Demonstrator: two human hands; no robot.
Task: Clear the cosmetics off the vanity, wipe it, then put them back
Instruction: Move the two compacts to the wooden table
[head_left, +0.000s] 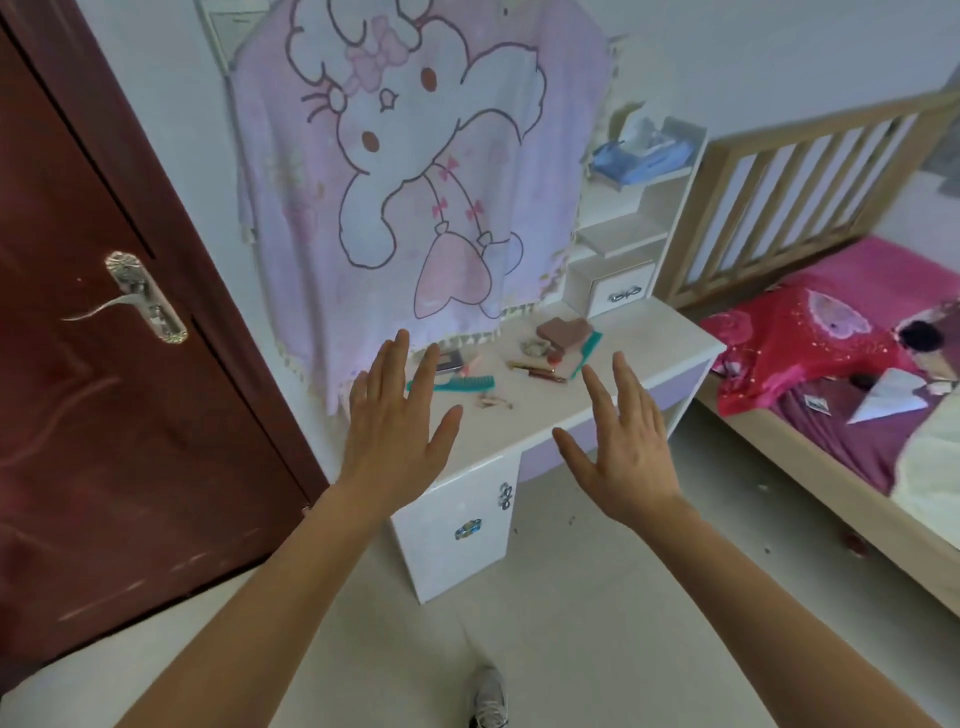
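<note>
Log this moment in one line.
stage: nothing cleared | left hand: open, empty | right hand: open, empty | vanity: comb, cosmetics on top

Left hand, right hand spread flat, empty, before vanity; combs, cosmetics scattered on top.

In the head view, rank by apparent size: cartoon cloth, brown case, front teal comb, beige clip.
1. Cartoon cloth, largest by far.
2. Front teal comb and brown case: the comb is longer, the case bulkier, too alike to rank.
3. Beige clip, smallest.
</note>
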